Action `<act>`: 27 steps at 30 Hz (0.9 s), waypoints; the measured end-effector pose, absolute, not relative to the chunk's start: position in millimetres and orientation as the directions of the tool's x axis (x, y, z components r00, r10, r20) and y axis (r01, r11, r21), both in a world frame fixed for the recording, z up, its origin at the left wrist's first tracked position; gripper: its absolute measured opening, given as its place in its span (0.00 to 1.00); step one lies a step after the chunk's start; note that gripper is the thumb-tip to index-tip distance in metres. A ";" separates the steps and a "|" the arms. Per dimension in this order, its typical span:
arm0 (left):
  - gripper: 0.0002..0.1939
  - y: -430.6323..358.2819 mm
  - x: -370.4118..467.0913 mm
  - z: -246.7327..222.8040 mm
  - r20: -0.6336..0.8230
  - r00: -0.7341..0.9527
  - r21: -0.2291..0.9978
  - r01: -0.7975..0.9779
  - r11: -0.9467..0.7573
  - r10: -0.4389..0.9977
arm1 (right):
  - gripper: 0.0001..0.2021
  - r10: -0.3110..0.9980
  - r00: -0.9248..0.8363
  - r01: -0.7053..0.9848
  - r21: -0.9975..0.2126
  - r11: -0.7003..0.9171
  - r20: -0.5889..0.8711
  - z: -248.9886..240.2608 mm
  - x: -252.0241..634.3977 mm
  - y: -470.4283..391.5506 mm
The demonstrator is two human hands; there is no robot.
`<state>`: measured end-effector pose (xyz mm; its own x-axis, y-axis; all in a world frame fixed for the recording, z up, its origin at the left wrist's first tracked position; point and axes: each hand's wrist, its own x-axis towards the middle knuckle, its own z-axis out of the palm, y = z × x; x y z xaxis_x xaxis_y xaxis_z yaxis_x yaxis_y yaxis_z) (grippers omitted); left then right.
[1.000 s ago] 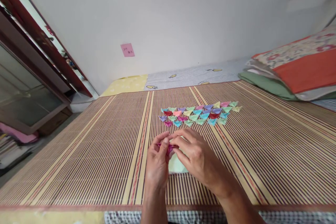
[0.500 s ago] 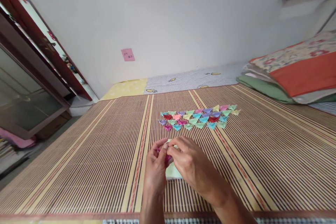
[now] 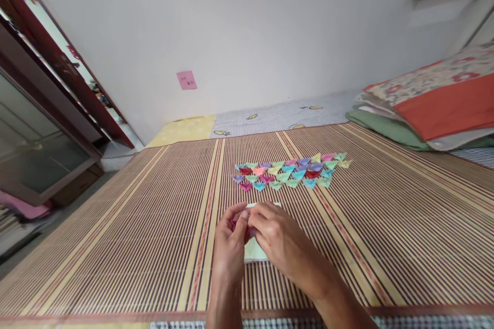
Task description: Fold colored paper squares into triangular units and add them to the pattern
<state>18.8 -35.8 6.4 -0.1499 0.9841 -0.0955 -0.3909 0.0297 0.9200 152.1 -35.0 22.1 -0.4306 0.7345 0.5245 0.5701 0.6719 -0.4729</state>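
Two hands [image 3: 230, 254], pinched magenta paper [image 3: 250, 232], pale green sheets [image 3: 254, 252]

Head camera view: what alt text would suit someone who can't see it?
A left hand and right hand hold magenta folded paper over pale green paper. Beyond, rows of colourful folded papers lie on a striped mat.

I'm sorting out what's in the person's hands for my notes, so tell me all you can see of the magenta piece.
The magenta piece looks like thin folded paper. A small pointed tip shows by the left hand; the fingers of both hands, the right hand included, hide most of it, so its full shape cannot be told.
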 end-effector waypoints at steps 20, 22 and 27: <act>0.24 -38.0 22.5 9.4 -0.128 -0.065 0.855 -0.512 0.077 0.990 | 0.10 0.745 -0.463 0.607 -0.442 0.661 0.479 23.8 163.6 -29.9; 0.23 -39.1 20.5 11.1 -0.109 -0.057 0.869 -0.489 0.067 0.992 | 0.10 0.746 -0.449 0.622 -0.427 0.656 0.492 22.9 164.2 -28.4; 0.20 -42.3 12.6 13.2 -0.022 -0.050 0.931 -0.364 0.002 0.999 | 0.10 0.741 -0.411 0.637 -0.415 0.650 0.531 25.1 169.4 -26.4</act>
